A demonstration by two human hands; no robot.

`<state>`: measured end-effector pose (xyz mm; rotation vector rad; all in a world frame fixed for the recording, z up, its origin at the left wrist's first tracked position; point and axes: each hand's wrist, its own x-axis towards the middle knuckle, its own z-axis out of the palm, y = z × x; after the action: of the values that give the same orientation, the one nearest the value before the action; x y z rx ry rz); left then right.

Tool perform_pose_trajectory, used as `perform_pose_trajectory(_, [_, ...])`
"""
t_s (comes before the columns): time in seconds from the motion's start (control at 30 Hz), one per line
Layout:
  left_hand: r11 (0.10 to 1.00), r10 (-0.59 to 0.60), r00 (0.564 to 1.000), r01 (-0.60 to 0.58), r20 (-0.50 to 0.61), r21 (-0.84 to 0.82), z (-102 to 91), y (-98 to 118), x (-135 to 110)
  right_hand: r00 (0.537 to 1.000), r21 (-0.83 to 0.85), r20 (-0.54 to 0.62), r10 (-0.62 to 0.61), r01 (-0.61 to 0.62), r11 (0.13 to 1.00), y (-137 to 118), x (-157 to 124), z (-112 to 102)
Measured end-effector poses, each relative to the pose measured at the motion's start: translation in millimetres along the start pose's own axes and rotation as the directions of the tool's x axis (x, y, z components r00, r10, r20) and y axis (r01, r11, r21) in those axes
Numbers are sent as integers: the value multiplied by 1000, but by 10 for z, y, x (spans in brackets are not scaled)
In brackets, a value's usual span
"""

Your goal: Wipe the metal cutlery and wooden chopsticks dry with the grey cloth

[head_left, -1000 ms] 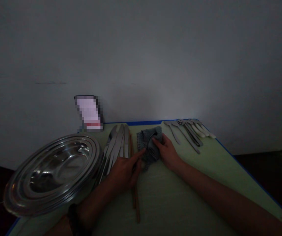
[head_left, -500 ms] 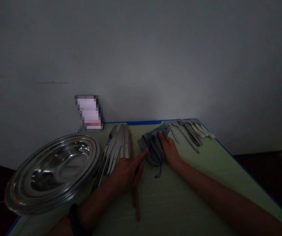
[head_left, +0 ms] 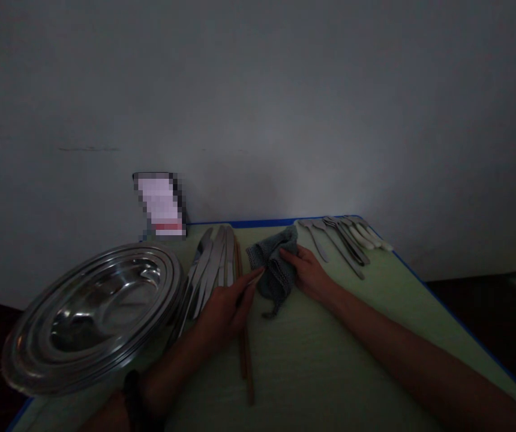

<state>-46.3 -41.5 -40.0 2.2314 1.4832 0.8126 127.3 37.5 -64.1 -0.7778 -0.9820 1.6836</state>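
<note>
A crumpled grey cloth (head_left: 272, 266) lies on the green table (head_left: 330, 372) between my hands. My right hand (head_left: 309, 273) grips the cloth from its right side, with the fingers closed over the fabric. My left hand (head_left: 224, 309) is closed in a pinch on a thin pale piece of cutlery (head_left: 254, 279). Its far end goes into the cloth and is hidden there. A dark band sits on my left wrist.
A stack of shiny steel plates (head_left: 91, 312) hangs over the table's left edge. Several knives (head_left: 213, 264) and brown chopsticks (head_left: 245, 360) lie beside my left hand. Several spoons and forks (head_left: 343, 237) lie at the far right corner. A blurred card (head_left: 161, 204) leans on the wall.
The cloth slid towards the far right and back again under my right hand. My left hand has stayed in place, its pinch now showing the thin handle.
</note>
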Motion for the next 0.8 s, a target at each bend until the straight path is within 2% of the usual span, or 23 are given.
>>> perform_pose_trajectory(0.1, [999,-19,999,17,-35,-45,-23,7,15,1000,36,2,4,-5,999,-6,0,8])
perform_pose_trajectory(0.27, [997,60,997,-62,-52,-40,-19,-21,13,991,-115,-25,-132,128,985,19,-6,10])
perform_pose_trajectory(0.53, [996,89,996,-89,-20,-28,-2,-12,-14,980,-215,-107,-169,143,966,62,-1,-8])
perform_pose_trajectory(0.63, [997,65,998,-65,-11,-51,-8,15,-17,984,-176,-128,-124,100,979,36,-8,-3])
perform_pose_trajectory(0.8, [990,-48,997,40,-58,-135,-52,50,8,993,80,-101,62,-54,995,-55,-20,48])
